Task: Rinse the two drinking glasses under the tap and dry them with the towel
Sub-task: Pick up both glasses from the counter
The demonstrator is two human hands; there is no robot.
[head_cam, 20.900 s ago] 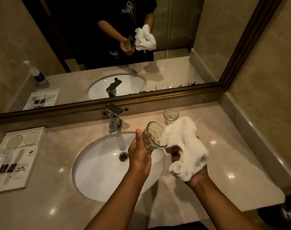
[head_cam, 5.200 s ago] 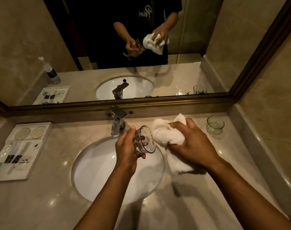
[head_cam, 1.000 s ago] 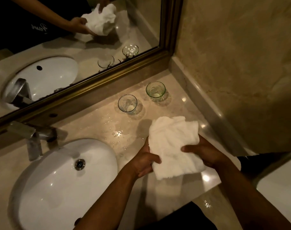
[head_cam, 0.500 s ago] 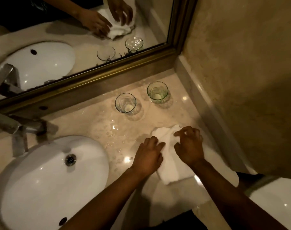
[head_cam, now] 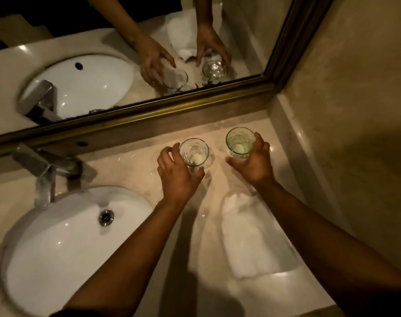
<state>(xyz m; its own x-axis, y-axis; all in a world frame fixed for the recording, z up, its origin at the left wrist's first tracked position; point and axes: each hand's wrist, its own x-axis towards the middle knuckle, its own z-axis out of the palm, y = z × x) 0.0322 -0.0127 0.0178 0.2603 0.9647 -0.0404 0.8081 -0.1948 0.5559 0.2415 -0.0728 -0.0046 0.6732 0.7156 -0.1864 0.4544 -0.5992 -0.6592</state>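
**Two glasses, both in hand; towel set down**

Two upright tumblers stand on the wet marble table: clear glass [head_cam: 193,152] at 12 o'clock, green-tinted glass [head_cam: 240,142] at 1 o'clock. Half a second ago both hands pressed the towel; now the left hand [head_cam: 176,177] curls round the clear one and the right hand [head_cam: 254,162] round the tinted. White terry towel [head_cam: 250,236], soft and rumpled, lies released at 5 o'clock. Drying appears finished.

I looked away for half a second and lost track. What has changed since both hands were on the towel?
Both hands let go of the towel, which now lies flat on the counter, and moved up to the glasses. The left hand grips the clear glass; the right hand grips the green glass. Both glasses stand upright where they were, near the mirror.
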